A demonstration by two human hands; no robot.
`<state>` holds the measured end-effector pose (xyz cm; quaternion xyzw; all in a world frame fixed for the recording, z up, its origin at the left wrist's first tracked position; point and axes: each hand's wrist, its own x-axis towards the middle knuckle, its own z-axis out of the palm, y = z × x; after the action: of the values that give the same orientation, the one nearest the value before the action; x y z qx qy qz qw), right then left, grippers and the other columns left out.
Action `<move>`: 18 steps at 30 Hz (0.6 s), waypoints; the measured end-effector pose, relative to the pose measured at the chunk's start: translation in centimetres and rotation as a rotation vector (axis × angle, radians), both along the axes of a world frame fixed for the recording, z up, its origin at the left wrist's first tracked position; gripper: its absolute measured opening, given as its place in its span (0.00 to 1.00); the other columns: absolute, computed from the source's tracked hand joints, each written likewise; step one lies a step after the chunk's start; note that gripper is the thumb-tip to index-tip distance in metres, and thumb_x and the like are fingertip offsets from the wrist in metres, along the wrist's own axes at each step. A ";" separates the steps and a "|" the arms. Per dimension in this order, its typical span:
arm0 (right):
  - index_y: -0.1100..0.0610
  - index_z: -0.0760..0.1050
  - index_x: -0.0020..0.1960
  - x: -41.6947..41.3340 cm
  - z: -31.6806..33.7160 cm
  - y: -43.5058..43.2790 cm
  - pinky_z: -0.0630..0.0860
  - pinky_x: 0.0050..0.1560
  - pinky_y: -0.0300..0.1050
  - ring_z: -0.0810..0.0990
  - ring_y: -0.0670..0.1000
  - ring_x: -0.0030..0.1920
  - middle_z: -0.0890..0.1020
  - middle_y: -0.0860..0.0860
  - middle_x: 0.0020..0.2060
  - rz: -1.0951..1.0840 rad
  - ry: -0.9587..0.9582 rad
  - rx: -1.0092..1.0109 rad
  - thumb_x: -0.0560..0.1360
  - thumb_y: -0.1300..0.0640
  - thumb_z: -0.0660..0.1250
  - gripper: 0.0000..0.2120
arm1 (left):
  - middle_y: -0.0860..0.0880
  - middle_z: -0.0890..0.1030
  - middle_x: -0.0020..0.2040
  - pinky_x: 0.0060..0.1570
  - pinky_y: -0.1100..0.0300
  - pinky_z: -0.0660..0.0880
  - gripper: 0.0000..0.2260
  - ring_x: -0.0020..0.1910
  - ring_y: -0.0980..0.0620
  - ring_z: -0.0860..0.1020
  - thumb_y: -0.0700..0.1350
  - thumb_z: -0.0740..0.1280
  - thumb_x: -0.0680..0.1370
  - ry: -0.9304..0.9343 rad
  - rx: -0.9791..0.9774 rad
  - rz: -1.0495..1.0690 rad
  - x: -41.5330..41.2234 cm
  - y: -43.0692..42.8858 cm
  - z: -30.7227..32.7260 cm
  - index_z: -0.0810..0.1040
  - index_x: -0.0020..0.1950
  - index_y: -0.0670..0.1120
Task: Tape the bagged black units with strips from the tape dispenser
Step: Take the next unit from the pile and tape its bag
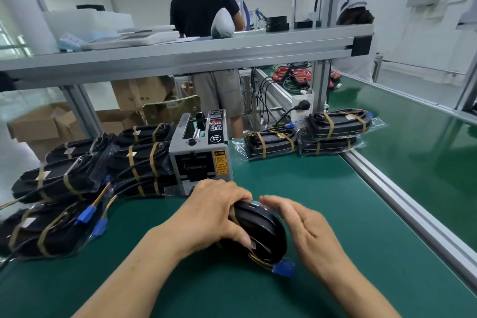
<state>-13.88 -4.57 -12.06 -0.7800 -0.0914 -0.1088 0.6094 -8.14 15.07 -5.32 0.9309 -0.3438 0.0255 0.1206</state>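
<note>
A bagged black unit point(263, 232) with a blue connector point(284, 268) lies on the green mat in front of me. My left hand point(216, 214) grips its left side, fingers curled over the top and thumb on the near face. My right hand point(302, 227) lies with straight fingers along the unit's right side. The grey tape dispenser point(200, 153) stands just behind my hands. I cannot see a tape strip at its outlet.
A pile of taped bagged units point(85, 178) fills the left side of the mat. Three more taped units point(309, 137) lie at the back right. An aluminium rail point(413, 204) borders the mat on the right. A person stands beyond the shelf point(180, 54).
</note>
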 end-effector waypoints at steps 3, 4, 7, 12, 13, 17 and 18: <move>0.48 0.83 0.54 -0.2 -0.7 0.6 0.77 0.62 0.44 0.83 0.43 0.57 0.86 0.42 0.52 -0.102 -0.030 0.128 0.79 0.46 0.54 0.20 | 0.58 0.78 0.49 0.65 0.62 0.56 0.30 0.52 0.57 0.72 0.65 0.77 0.60 0.005 -0.032 -0.033 0.1 0.2 -0.5 0.78 0.58 0.55; 0.48 0.83 0.54 -0.4 -1.0 0.9 0.78 0.60 0.44 0.83 0.45 0.57 0.86 0.44 0.52 -0.110 -0.031 0.154 0.80 0.46 0.54 0.19 | 0.58 0.78 0.49 0.67 0.62 0.54 0.30 0.52 0.57 0.73 0.65 0.77 0.60 0.007 -0.038 -0.039 0.1 0.3 -0.5 0.78 0.58 0.55; 0.42 0.81 0.58 -0.9 -1.3 1.0 0.74 0.55 0.30 0.81 0.39 0.59 0.84 0.37 0.56 -0.045 0.013 0.139 0.81 0.49 0.63 0.10 | 0.58 0.78 0.52 0.70 0.58 0.52 0.32 0.55 0.58 0.72 0.65 0.77 0.60 -0.013 -0.034 -0.039 0.3 0.2 -0.6 0.77 0.61 0.56; 0.43 0.77 0.63 -1.5 -1.3 1.1 0.76 0.44 0.28 0.82 0.35 0.53 0.84 0.37 0.55 -0.027 0.124 0.111 0.71 0.63 0.76 0.25 | 0.58 0.76 0.62 0.74 0.50 0.50 0.36 0.67 0.60 0.67 0.66 0.75 0.61 -0.104 -0.071 -0.068 -0.2 0.2 -1.1 0.76 0.67 0.54; 0.42 0.78 0.61 -1.8 -1.3 1.2 0.76 0.43 0.27 0.83 0.36 0.50 0.84 0.36 0.53 -0.050 0.117 0.154 0.71 0.64 0.76 0.24 | 0.59 0.76 0.62 0.74 0.50 0.54 0.34 0.67 0.61 0.68 0.67 0.73 0.62 -0.110 -0.193 -0.054 -0.2 0.6 -1.3 0.78 0.65 0.54; 0.38 0.80 0.56 -2.9 -2.1 2.1 0.73 0.40 0.22 0.83 0.34 0.42 0.84 0.32 0.46 -0.311 0.060 0.334 0.70 0.63 0.77 0.23 | 0.64 0.82 0.48 0.50 0.67 0.71 0.08 0.50 0.65 0.78 0.58 0.69 0.73 0.023 -0.880 0.458 1.3 2.8 -1.7 0.84 0.47 0.58; 0.37 0.80 0.55 -3.2 -2.1 2.6 0.73 0.39 0.22 0.83 0.33 0.41 0.84 0.31 0.45 -0.384 0.039 0.387 0.69 0.63 0.77 0.24 | 0.60 0.83 0.44 0.44 0.65 0.71 0.07 0.43 0.62 0.78 0.55 0.67 0.76 0.111 -1.001 0.632 2.1 3.1 -1.8 0.84 0.45 0.56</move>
<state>-17.04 -1.99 -14.19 -0.6541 0.0925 -0.2227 0.7169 -6.06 18.16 -7.09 0.8181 0.0106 0.1703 0.5492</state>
